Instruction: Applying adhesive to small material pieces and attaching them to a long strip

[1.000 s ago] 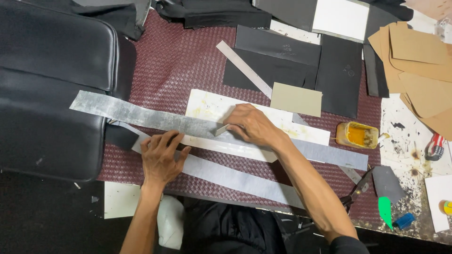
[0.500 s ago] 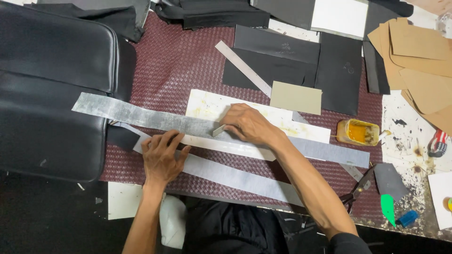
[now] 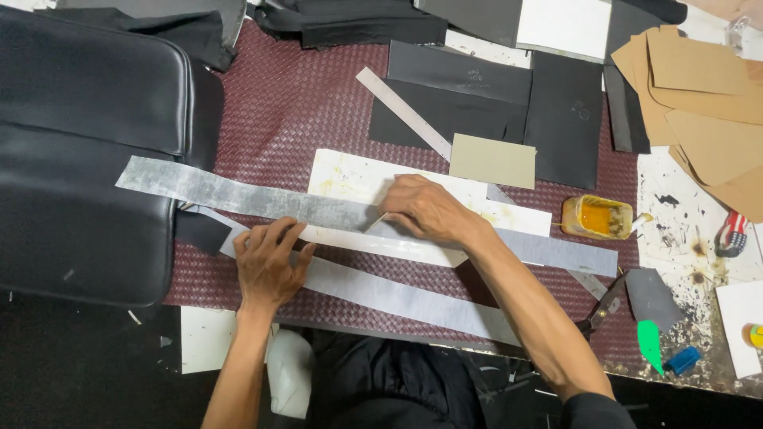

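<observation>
black bag (image 3: 87, 151) blocks the left; glue pot (image 3: 596, 218) crowds the right.

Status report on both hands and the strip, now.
Left hand flat on the lower grey strip. Right hand presses a small scraper to the upper grey strip. Nothing blocking.

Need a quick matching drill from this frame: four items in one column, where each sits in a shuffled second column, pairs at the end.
Items:
1. glue pot
2. metal ruler
3. black bag
4. tan card pieces

Places:
A. top right corner
B. far left of the bench
C. right of the right hand, past the white sheet
D. slanting above the white sheet, beside the black panels

Pairs: 1-C, 2-D, 3-B, 4-A
</observation>
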